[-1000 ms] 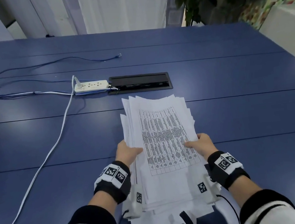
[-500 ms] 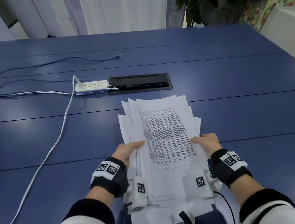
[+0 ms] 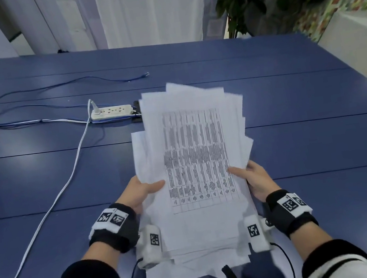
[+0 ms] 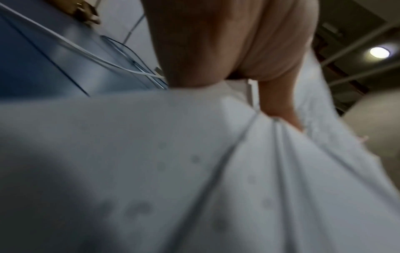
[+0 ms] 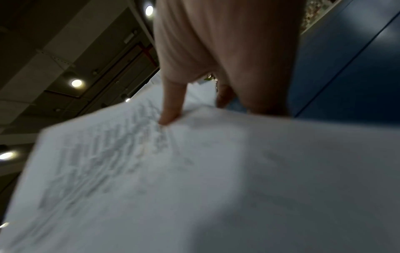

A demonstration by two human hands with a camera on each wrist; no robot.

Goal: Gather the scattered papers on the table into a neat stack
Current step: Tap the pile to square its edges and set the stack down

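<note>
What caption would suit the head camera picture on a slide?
Both hands, left and right, hold an uneven sheaf of papers over a blue table.

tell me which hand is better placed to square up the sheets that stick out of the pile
Left, probably. Both hands grip the paper pile, but the widest stray sheet juts out along the left edge just above the left hand. The right hand can hold the pile steady; its side is ragged too, though less.

Blue table (image 3: 296,146) (power strip (image 3: 111,112), cables (image 3: 52,204))
</note>
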